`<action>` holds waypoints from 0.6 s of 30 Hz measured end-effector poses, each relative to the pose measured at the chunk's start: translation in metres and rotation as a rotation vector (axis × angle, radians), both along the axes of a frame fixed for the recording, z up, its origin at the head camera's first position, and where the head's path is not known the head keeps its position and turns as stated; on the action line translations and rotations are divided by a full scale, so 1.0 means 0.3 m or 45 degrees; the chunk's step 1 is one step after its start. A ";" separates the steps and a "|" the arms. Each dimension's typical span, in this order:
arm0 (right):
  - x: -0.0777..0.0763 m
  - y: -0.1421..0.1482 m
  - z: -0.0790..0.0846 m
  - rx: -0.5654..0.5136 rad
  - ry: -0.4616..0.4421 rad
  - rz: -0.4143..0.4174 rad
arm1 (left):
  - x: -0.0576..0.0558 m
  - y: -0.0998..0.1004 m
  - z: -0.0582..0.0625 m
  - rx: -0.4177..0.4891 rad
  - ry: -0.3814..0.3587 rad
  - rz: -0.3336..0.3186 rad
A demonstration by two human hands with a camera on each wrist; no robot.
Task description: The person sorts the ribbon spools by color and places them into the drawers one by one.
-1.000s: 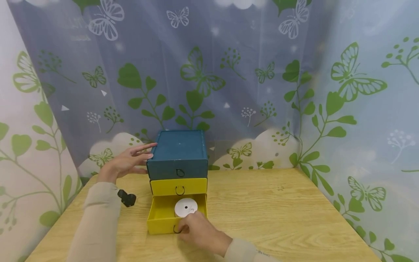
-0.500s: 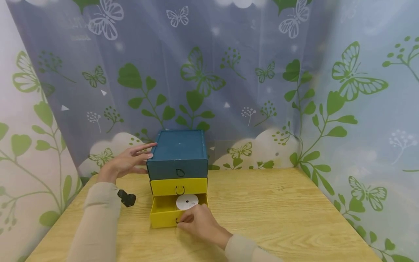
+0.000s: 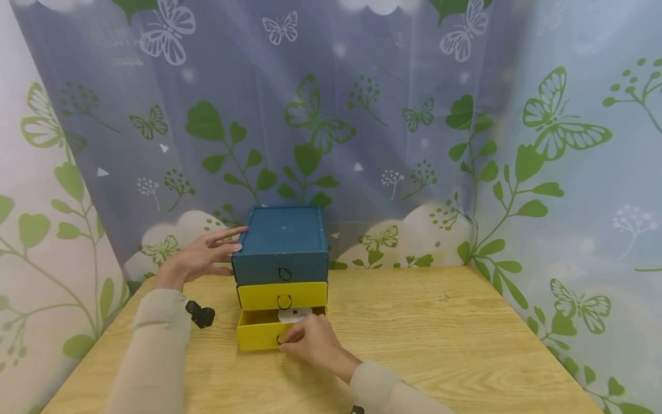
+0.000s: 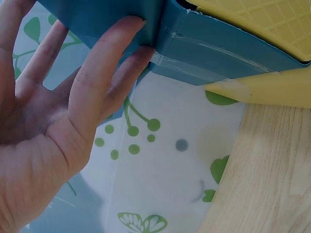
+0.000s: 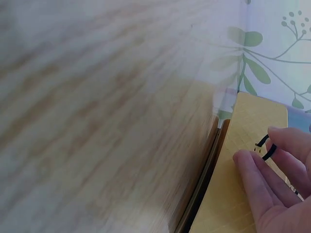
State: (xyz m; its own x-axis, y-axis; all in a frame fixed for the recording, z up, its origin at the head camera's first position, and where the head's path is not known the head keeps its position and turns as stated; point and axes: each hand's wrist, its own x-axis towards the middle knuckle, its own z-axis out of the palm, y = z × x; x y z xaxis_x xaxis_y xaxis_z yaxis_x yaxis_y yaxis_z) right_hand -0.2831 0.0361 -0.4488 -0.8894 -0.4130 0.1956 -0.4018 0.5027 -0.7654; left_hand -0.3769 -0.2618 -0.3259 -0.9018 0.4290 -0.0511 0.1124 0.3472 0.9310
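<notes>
A small desktop drawer cabinet [image 3: 284,230] stands on the table, with a blue top drawer and two yellow drawers below. Its bottom yellow drawer [image 3: 256,338] is partly pulled out. Inside lies a white disc [image 3: 291,315] with a dark centre hole, its near part hidden by the drawer front and my right hand. My right hand [image 3: 314,344] pinches the black loop handle [image 5: 270,152] of that drawer. With spread, fairly straight fingers, my left hand [image 3: 199,257] rests against the cabinet's upper left side; in the left wrist view its fingertips [image 4: 138,22] touch the blue wall.
The middle yellow drawer [image 3: 258,295] and the blue top drawer [image 3: 258,269] are pushed in. Wood-grain tabletop [image 3: 424,339] extends right and in front of the cabinet. A printed curtain [image 3: 383,144] hangs behind. A black device [image 3: 200,314] sits by my left wrist.
The bottom drawer has slid inward along with my right hand, and less of the white disc shows. My left hand has stayed in place on the cabinet's side.
</notes>
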 end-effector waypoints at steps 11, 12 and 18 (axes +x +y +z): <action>-0.045 -0.006 -0.003 0.041 0.026 -0.040 | -0.006 -0.003 -0.002 0.003 0.002 -0.011; -0.048 -0.007 -0.002 0.045 0.028 -0.045 | -0.007 -0.004 -0.003 0.005 0.001 -0.011; -0.067 -0.012 -0.008 0.069 0.069 -0.063 | -0.009 -0.006 -0.006 0.008 -0.001 -0.011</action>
